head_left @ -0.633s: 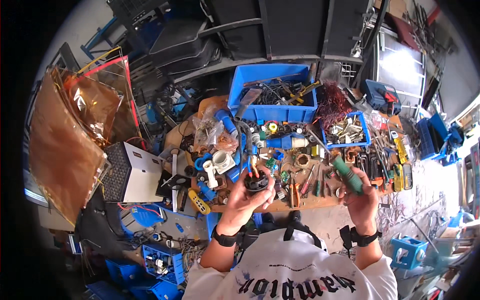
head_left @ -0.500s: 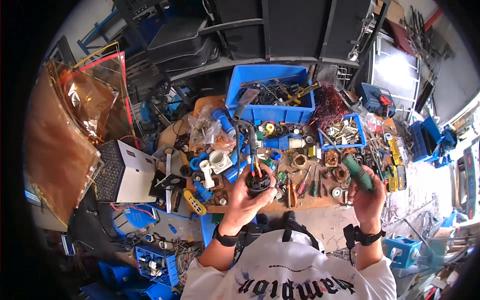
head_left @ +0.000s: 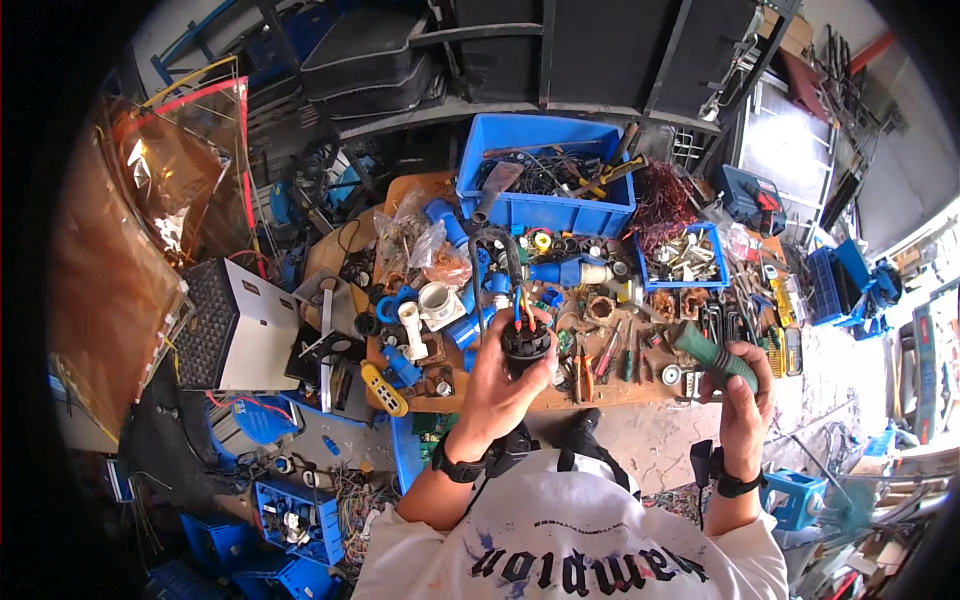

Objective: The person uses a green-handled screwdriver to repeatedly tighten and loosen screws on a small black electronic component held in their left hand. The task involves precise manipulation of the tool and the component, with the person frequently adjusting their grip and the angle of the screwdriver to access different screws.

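Note:
My left hand (head_left: 492, 395) is closed around a round black plug connector (head_left: 527, 345) above the front edge of the workbench. Red, blue and orange-yellow wires run from its top into a thick black cable (head_left: 514, 260), which loops away over the bench. Off to the right, my right hand (head_left: 742, 400) has its fingers wrapped round the ribbed green handle of a screwdriver (head_left: 703, 350). The tool's head end points up and left, and its shaft is hard to make out. Pliers with orange handles (head_left: 582, 385) and a red-handled screwdriver (head_left: 606, 358) lie between my hands.
On the wooden bench (head_left: 545, 402) sit a large blue bin (head_left: 545, 215) of cables and tools and a smaller blue tray (head_left: 682, 281) of metal parts. A yellow power strip (head_left: 383, 390) lies at the left front. Blue crates (head_left: 300, 520) stand on the floor.
The screwdriver in my right hand has turned, and its shaft no longer shows plainly. My left hand has tilted the plug connector slightly. The whole view has shifted a little.

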Demonstrator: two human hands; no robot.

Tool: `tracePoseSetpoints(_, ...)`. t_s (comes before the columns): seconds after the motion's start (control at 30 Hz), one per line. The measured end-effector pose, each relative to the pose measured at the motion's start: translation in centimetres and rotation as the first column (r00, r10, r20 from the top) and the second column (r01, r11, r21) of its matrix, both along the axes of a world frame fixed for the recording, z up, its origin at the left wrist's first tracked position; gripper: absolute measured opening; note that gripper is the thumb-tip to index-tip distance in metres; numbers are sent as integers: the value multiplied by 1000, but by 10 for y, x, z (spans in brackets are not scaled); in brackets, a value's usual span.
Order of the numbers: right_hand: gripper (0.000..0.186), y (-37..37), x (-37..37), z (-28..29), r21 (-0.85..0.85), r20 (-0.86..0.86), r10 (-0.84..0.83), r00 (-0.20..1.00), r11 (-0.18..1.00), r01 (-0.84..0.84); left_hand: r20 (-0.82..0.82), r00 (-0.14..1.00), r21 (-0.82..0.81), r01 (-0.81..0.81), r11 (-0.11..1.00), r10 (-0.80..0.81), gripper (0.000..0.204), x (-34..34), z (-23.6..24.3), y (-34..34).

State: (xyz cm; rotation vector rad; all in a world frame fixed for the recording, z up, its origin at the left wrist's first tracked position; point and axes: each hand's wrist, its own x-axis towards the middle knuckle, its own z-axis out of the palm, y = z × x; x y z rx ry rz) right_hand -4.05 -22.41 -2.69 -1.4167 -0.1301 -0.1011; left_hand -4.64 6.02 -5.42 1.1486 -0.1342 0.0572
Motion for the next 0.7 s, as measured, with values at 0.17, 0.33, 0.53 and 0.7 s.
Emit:
tracePoseSetpoints(0.17,41,5,-5,16,-40,91,19,996,999,-15,-18,1000,-29,15,999,-16,39,-6,3,3)
tracePoseSetpoints(0.33,49,15,-14,30,-63,166,-10,986,998,21,-36,999,-40,4,999,-6,39,-10,3,7)
tracePoseSetpoints(0.53,55,25,-31,37,-152,197,-6,980,988,36,-60,998,-26,-26,999,24,39,-16,3,7)
tracePoseSetpoints(0.7,48,25,-33,41,-185,179,11,984,982,23,-71,996,-49,-62,997,58,42,-16,9,6)
